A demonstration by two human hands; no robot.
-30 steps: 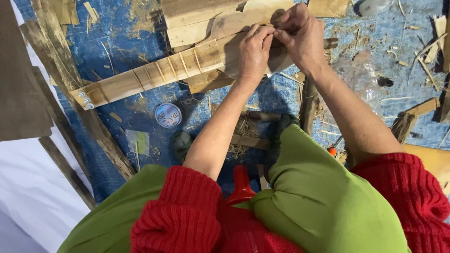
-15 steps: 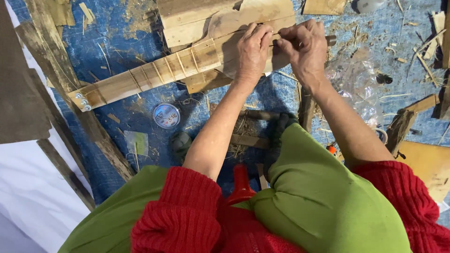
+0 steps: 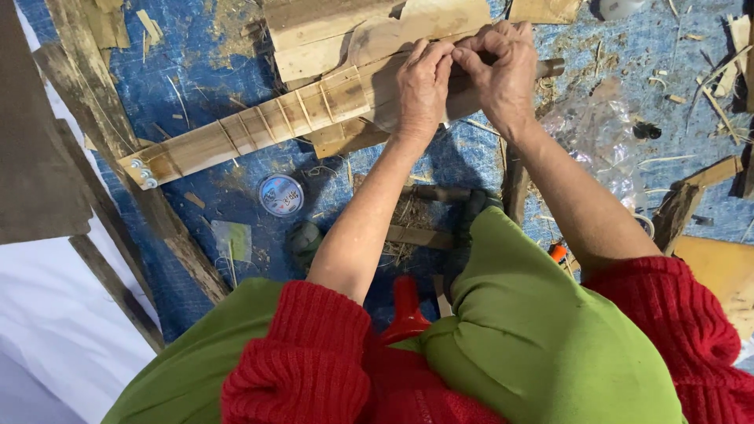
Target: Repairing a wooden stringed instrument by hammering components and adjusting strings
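1. Long wooden slat [image 3: 259, 129]: lies slanting across the blue tarp [image 3: 204, 71], its low end toward the left and its high end under both hands. Thin lines cross it at intervals along its middle, and small metal fittings sit at its low end.
2. Left hand [image 3: 422, 88]: rests on the high part of the slat, fingers curled down and pinched together at the tips, touching the fingertips of the other hand. What they pinch is too small to tell.
3. Right hand [image 3: 503, 67]: lies just beside the left hand on the same end of the slat, fingers bent and closed in a pinch that meets the left fingertips. Whether anything lies between them cannot be told.
4. Stacked boards [image 3: 369, 31]: pale flat pieces lying just beyond the slat, touching its far edge.
5. Round spool [image 3: 280, 195]: a small flat disc on the tarp, on the near side of the slat's middle, apart from it.
6. Clear plastic bag [image 3: 597, 137]: crumpled on the tarp, to the right of the slat's high end.
7. Weathered plank [image 3: 118, 149]: runs under the slat's low end, crossing it at an angle.
8. Red-handled tool [image 3: 406, 310]: lies near the person's knees, well apart from the slat.
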